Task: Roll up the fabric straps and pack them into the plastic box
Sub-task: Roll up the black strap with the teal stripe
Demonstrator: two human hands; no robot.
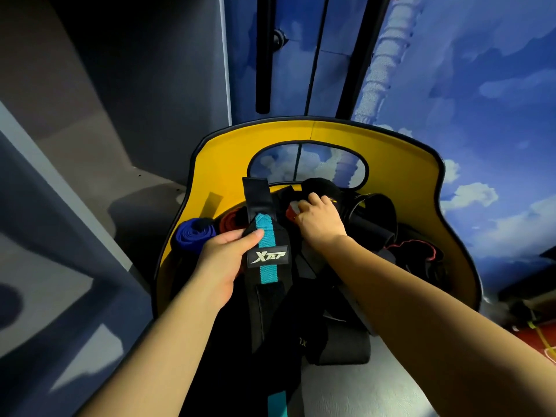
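My left hand (224, 255) grips a black strap with a teal stripe (264, 236) and a white logo patch; the strap stands up above the hand and hangs down past the frame's bottom edge. My right hand (319, 219) reaches into a yellow-walled box (400, 176) and rests its curled fingers on a pile of dark straps (370, 224), next to a red and white piece; what the fingers hold is hidden. A rolled blue strap (194, 233) and a rolled red-brown strap (230, 222) sit at the box's left side.
A black strap with red edging (415, 251) lies at the box's right. Dark wide bands (334, 338) spill over the near edge. Grey shelving (75, 176) stands to the left, a blue cloud-painted wall (481, 100) behind and to the right, with black poles (264, 55).
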